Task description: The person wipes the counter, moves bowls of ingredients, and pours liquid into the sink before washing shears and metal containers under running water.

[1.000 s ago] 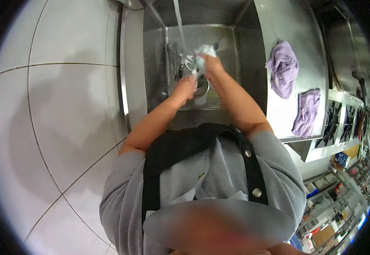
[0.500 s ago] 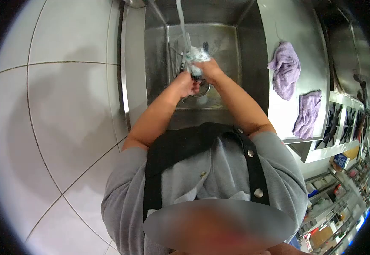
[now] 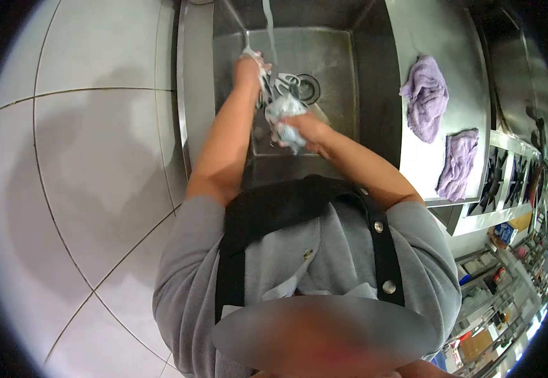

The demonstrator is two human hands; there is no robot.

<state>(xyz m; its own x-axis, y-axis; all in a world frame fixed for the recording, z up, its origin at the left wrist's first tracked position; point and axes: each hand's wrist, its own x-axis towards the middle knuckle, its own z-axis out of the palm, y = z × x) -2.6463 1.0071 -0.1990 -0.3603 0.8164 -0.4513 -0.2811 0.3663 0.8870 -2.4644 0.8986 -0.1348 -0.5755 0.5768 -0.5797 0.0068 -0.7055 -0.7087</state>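
Observation:
My right hand [image 3: 308, 129] is closed around a wet white cloth-like bundle [image 3: 291, 108] in the lower middle of the metal sink [image 3: 337, 57]. Farther up and to the left, my left hand [image 3: 248, 68] is curled, with white lather or cloth at its fingers; what it grips I cannot make out. Between the hands lie metal utensils [image 3: 269, 91], partly hidden by the bundle. Beside them are pale loop-shaped handles [image 3: 288, 82], next to the round drain [image 3: 308, 89]. Water [image 3: 269, 28] streams down from above, between the hands.
On the metal counter [image 3: 412, 167] to the right lie two purple cloths, one crumpled [image 3: 426, 97] and one flatter [image 3: 458, 165]. A white tiled wall [image 3: 103, 145] rises at the left. Cluttered shelves [image 3: 488, 296] stand at the lower right.
My hands have moved apart. The left went up and left; the right came down toward me with the white bundle. The drain and pale loops now show beyond the bundle.

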